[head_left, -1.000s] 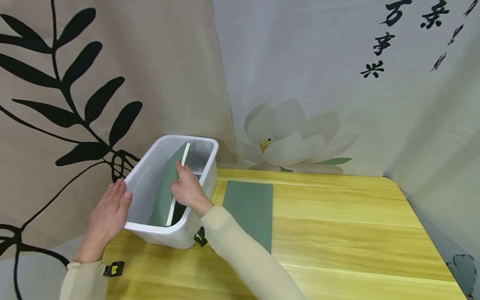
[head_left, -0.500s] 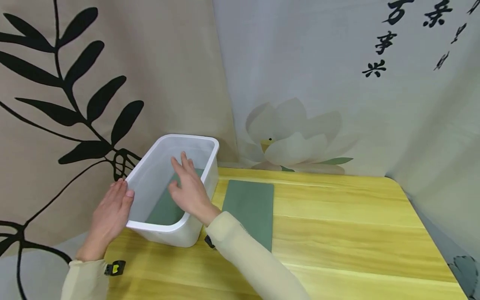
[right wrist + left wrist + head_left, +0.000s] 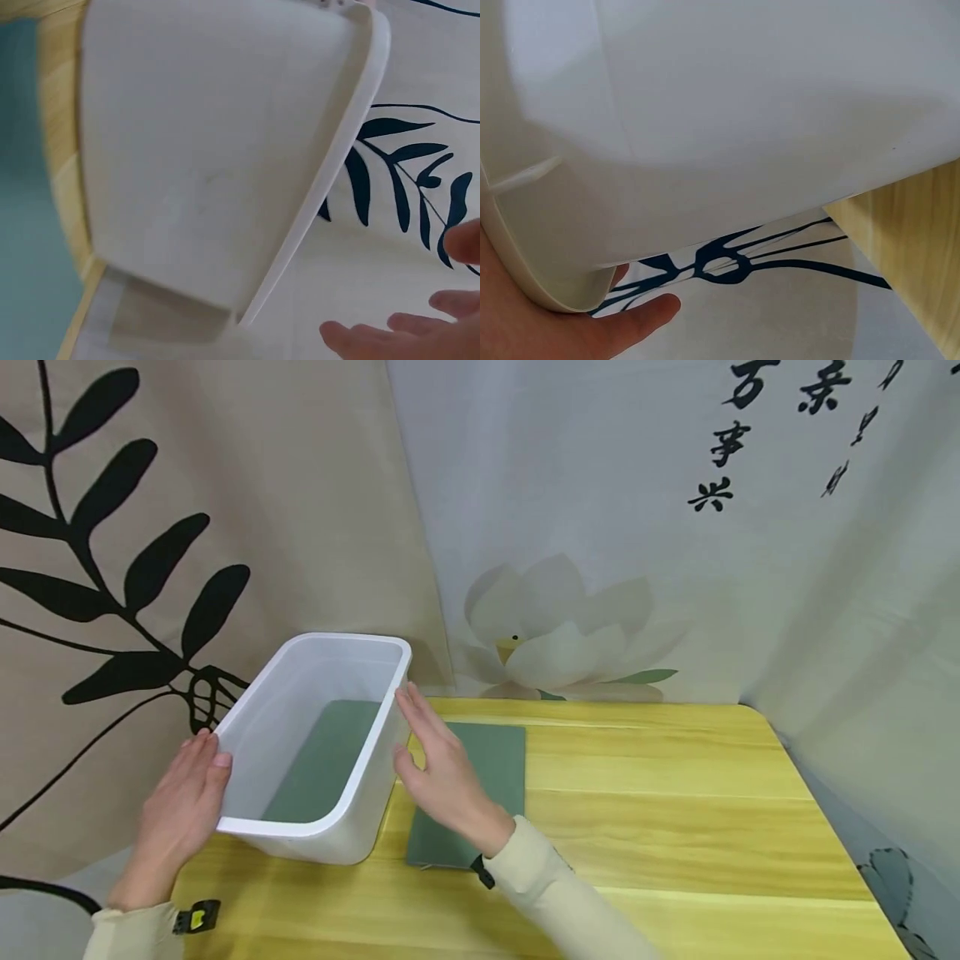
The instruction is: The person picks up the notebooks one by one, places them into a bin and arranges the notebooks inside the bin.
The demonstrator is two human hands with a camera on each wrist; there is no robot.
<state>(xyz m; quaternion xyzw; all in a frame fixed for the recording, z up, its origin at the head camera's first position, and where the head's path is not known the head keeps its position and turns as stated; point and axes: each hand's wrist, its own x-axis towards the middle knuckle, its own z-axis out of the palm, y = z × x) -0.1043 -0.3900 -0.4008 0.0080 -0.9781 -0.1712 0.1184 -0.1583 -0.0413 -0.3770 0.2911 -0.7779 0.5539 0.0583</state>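
the right hand (image 3: pixel 450 772), inside the bin (image 3: pixel 371 802) and gripping a book on edge a second ago, is now hovering outside it, just beside its rim at the bin's 3 o'clock. that book (image 3: pixel 326 768) is now lying flat on the bin's floor, at about 2 o'clock from the left hand (image 3: pixel 180 802) and 9 o'clock from the right. the left hand is still resting against the rim on the bin's 8 o'clock side, its fingers running straight and close together. the right hand is holding nothing, its fingers stretching out and its thumb standing apart. a second book (image 3: pixel 498 760) is lying on the table (image 3: pixel 675 793) at the bin's 3 o'clock, the right hand partly covering it.
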